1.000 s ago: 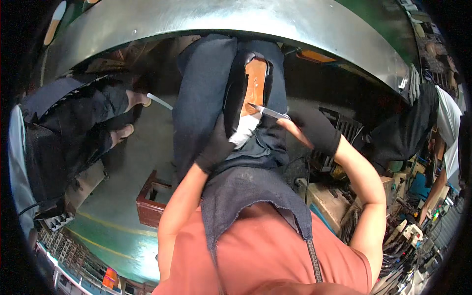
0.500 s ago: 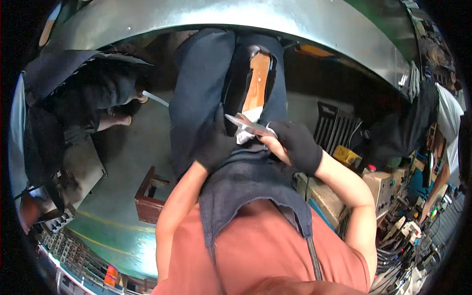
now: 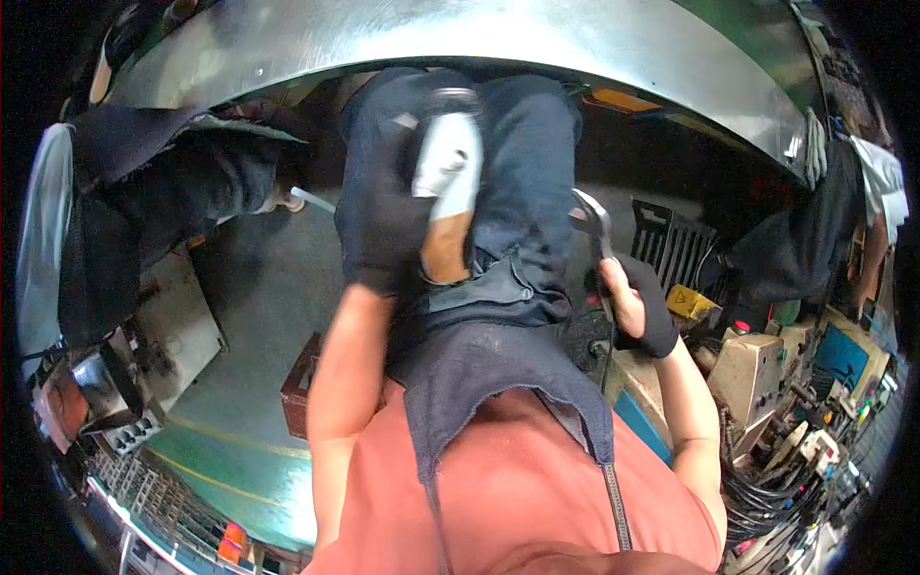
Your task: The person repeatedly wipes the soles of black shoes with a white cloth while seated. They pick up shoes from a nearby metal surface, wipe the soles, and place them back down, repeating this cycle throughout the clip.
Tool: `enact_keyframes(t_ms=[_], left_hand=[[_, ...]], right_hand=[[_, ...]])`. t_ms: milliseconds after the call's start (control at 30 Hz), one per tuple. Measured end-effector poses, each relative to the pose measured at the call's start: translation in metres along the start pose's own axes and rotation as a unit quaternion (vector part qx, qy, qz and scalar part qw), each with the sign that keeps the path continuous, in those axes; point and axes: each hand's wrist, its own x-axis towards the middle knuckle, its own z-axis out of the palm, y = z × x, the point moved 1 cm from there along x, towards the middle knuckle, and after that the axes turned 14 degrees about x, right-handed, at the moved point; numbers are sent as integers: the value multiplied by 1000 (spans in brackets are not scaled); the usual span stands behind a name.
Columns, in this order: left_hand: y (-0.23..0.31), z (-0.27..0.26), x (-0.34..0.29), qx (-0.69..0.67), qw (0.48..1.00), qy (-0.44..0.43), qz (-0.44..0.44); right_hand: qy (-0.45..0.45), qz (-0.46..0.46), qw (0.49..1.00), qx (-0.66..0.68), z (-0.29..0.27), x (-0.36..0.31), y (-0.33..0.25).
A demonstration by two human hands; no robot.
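My left hand (image 3: 388, 216), in a black fingerless glove, is closed around the left side of a shoe (image 3: 450, 182) above my lap. Motion blurs it, but its underside shows: a white part at the far end, tan insole at the near end and dark edges. Off to the right, clear of my thigh, my right hand (image 3: 644, 305), in a similar glove, grips a metal tool with a curved, claw-like head (image 3: 592, 213), which looks like shoemaker's pincers. The pincers' head points up and away from me, apart from the shoe.
A curved metal bench edge (image 3: 460, 38) runs across the far side, over my knees. A dark slatted plastic stool or crate (image 3: 671, 240), a yellow box (image 3: 692, 303) and a control box (image 3: 747, 379) with cables stand right. Another person's dark-clothed legs (image 3: 172, 196) are at left, near a brown wooden box (image 3: 299, 388).
The shoe has been turned end for end, its white end now away from me. My right hand has drawn the pincers off the shoe and out to the right.
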Motion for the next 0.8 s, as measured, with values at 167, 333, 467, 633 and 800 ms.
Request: enact_keyframes(t_ms=[167,333,467,633,800], left_hand=[[-19,63,-65,-85,978,-187,-35],[-26,76,-57,-442,798,-289,-290],[-12,70,-55,-119,955,-253,-99],[-35,111,-62,-23,998,14,62],[-96,120,-59,-59,993,-104,4]], right_hand=[[-129,-19,983,-128,-3,45,-10],[-174,-159,809,-538,38,69,-58],[-244,-223,807,-489,10,98,-32],[-334,-142,776,-516,-1,106,-65],[-191,-205,686,-671,83,43,-73]])
